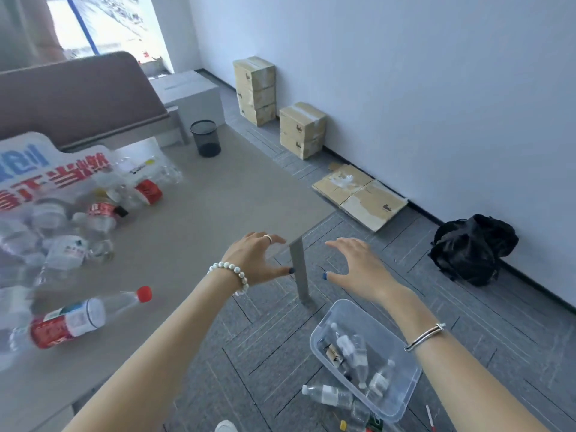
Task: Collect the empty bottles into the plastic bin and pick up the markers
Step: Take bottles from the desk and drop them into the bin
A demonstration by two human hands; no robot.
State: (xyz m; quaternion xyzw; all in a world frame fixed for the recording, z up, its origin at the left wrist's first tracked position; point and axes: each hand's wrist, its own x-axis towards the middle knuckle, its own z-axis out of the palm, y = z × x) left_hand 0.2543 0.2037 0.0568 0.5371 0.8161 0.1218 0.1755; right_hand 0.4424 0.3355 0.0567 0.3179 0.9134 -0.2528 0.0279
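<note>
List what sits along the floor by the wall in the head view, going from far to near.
Tall stack of cardboard boxes → shorter stack of boxes → flattened cardboard → black backpack.

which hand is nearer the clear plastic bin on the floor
Right. The right hand hovers just above the clear plastic bin; the left hand is farther left, by the table edge.
</note>
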